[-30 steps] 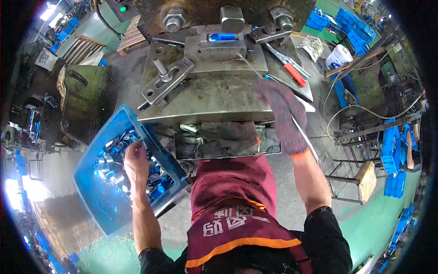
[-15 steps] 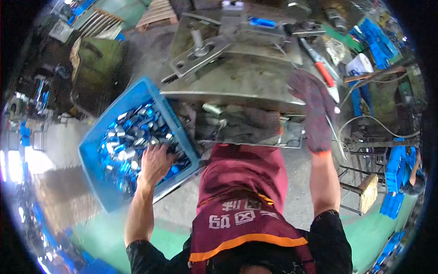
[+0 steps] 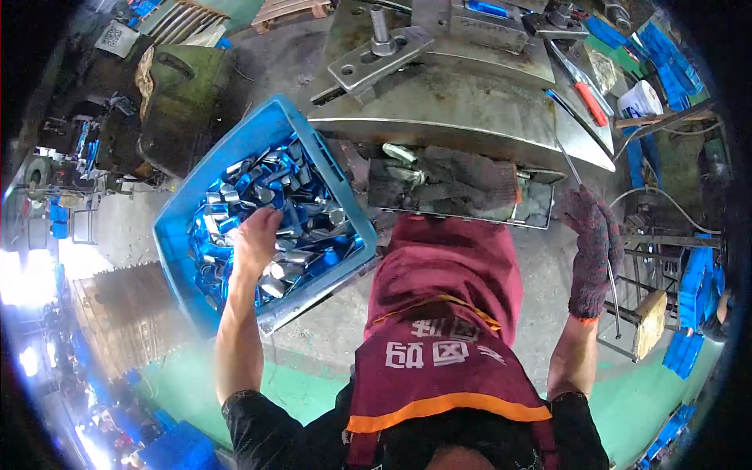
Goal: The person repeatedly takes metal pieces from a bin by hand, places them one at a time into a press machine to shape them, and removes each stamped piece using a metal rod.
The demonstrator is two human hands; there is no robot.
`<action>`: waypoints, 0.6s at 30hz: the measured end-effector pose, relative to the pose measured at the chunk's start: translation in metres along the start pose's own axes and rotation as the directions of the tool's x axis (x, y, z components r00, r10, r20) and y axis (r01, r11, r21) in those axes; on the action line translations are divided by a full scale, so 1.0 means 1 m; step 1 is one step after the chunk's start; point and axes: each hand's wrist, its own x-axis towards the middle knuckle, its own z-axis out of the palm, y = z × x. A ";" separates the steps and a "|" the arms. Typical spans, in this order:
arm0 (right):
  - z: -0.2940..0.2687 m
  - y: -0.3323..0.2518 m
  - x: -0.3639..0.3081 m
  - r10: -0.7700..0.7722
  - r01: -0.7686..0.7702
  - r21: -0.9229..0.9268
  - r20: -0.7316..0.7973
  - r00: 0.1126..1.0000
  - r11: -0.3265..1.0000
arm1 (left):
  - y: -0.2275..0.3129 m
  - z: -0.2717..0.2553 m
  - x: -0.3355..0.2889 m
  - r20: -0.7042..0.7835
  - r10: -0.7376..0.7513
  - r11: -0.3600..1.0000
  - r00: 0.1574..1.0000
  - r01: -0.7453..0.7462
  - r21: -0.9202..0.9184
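Observation:
My bare left hand [image 3: 256, 237] is over the blue plastic bin [image 3: 313, 149], its fingers bent together among small shiny metal pieces [image 3: 270, 182], several silver and several blue. Whether a piece sits in those fingers is hidden. My right hand [image 3: 591, 239], in a dark knitted glove, is curled around a thin metal rod [image 3: 570, 166]. The rod slants, its upper end reaching toward the steel machine table [image 3: 462, 117] and its lower end sticking out below the hand.
A metal tray [image 3: 540, 222] holding dark gloves [image 3: 478, 180] hangs at the table's front edge. On the table are a bolted clamp plate [image 3: 376, 63] and a red-handled tool [image 3: 589, 102]. A wooden-topped stool [image 3: 648, 323] stands at right, a green metal box [image 3: 184, 102] at left.
My right hand has drawn back from the table edge toward me, with the rod now plainly in it. My left hand has lifted slightly within the bin. The whole view has shifted.

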 end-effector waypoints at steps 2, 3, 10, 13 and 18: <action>0.008 -0.007 0.002 0.008 -0.008 -0.077 -0.004 1.000 0.997 | -0.003 -0.009 -0.001 -0.004 -0.212 0.964 0.977 0.209 -0.166; 0.012 -0.004 0.004 0.003 -0.002 -0.067 0.006 1.000 0.998 | 0.000 -0.012 -0.005 0.024 -0.248 0.942 0.968 0.247 -0.226; 0.006 0.001 0.016 -0.098 0.108 -0.153 0.072 0.993 0.982 | 0.014 -0.010 -0.026 0.143 -0.127 0.982 0.982 0.104 0.159; 0.008 0.009 0.014 -0.032 0.034 -0.022 0.057 0.998 0.999 | 0.033 -0.018 -0.014 0.380 -0.197 0.950 0.904 0.080 0.303; 0.004 0.011 -0.006 -0.143 0.143 0.060 0.001 0.990 0.988 | 0.028 -0.022 -0.005 0.378 -0.126 0.971 0.917 0.035 0.238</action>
